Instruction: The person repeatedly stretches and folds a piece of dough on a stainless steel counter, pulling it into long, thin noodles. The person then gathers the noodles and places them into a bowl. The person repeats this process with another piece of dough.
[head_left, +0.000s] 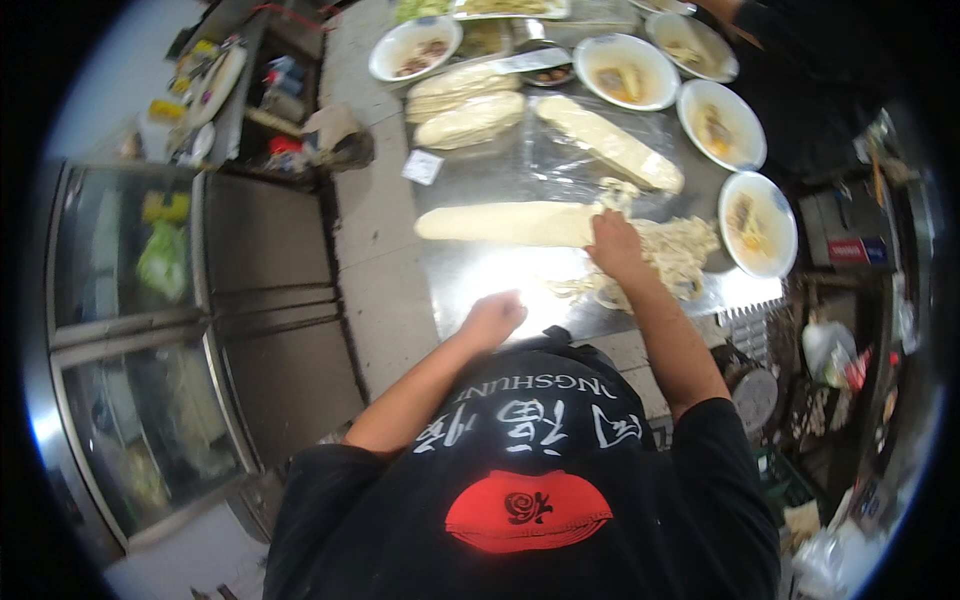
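Observation:
My right hand (616, 246) is at the right end of a long, flat dough slab (502, 223). The fingertips point away from me and touch the dough there; whether they grip it is hidden. Just beyond them lies a small bunch of dough strips (619, 193). A heap of cut noodles (679, 244) spreads to the right of this hand, and loose strands (574, 289) trail in front of it. Over the near part of the metal tabletop (465, 277), my left hand (496, 315) is curled into a slightly blurred fist, apart from the dough, with nothing visible in it.
Plastic film covers another dough slab (611, 142) and stacked dough pieces (469, 124) farther back. Several bowls with food, including one nearby (757, 225), line the right side. A white paper slip (422, 166) lies at left. Another person's arm (724, 15) shows top right.

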